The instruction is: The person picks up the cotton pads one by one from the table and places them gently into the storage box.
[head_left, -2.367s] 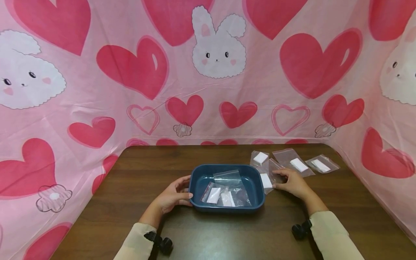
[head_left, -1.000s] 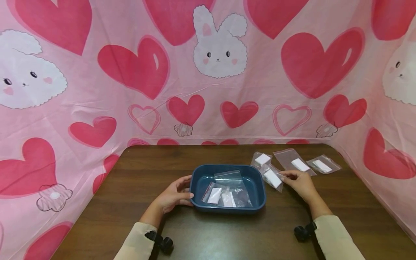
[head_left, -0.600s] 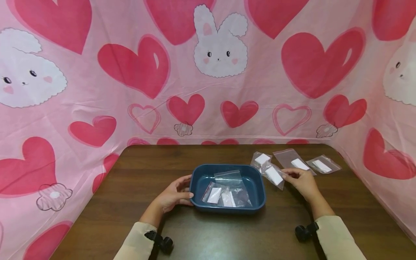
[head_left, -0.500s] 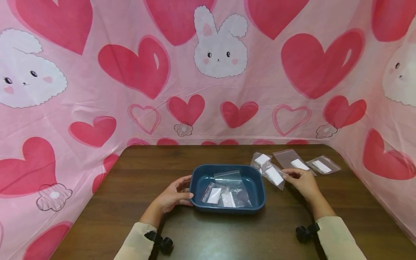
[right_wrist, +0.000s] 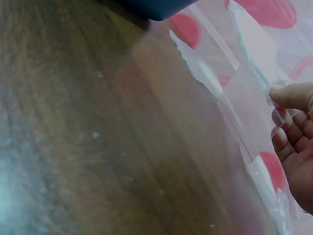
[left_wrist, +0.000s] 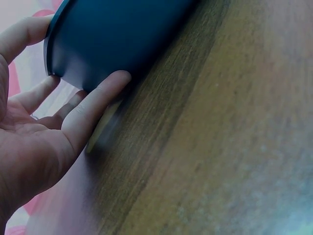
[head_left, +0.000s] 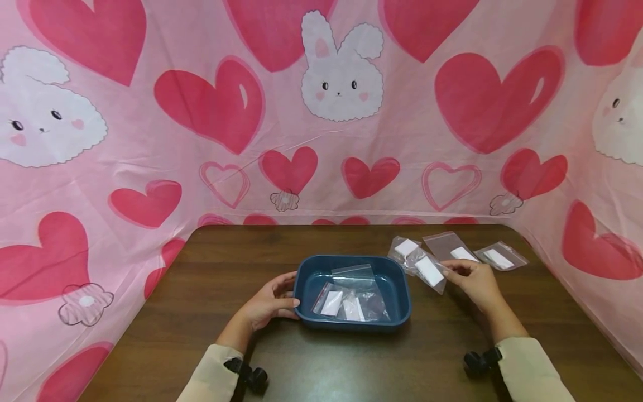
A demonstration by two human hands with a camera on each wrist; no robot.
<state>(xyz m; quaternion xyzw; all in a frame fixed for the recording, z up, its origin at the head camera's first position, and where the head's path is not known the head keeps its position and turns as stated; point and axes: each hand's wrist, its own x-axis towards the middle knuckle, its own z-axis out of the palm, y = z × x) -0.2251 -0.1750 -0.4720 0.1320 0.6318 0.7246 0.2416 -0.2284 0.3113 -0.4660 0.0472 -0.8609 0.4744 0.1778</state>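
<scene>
My left hand (head_left: 268, 304) holds the left end of a dark blue rectangular tub (head_left: 351, 324), thumb and fingers against its outer wall, as the left wrist view of the tub (left_wrist: 112, 39) also shows. In the tub lie clear zip bags (head_left: 353, 273) with white pieces inside. My right hand (head_left: 474, 282) pinches the edge of a clear zip bag (head_left: 429, 272) holding a white block, just right of the tub. In the right wrist view that bag (right_wrist: 257, 44) hangs tilted from the thumb and fingertips of my right hand (right_wrist: 298, 142).
Behind the held bag lies another bagged white block (head_left: 406, 248). Two more zip bags, a wider one (head_left: 447, 243) and a smaller one (head_left: 499, 257), lie at the back right of the brown wooden table (head_left: 241, 251). A pink heart-and-rabbit cloth (head_left: 402, 128) surrounds the table.
My right hand has pinched the bag beside the tub and drawn it slightly right, away from the tub's edge. The left hand and the tub have stayed in place.
</scene>
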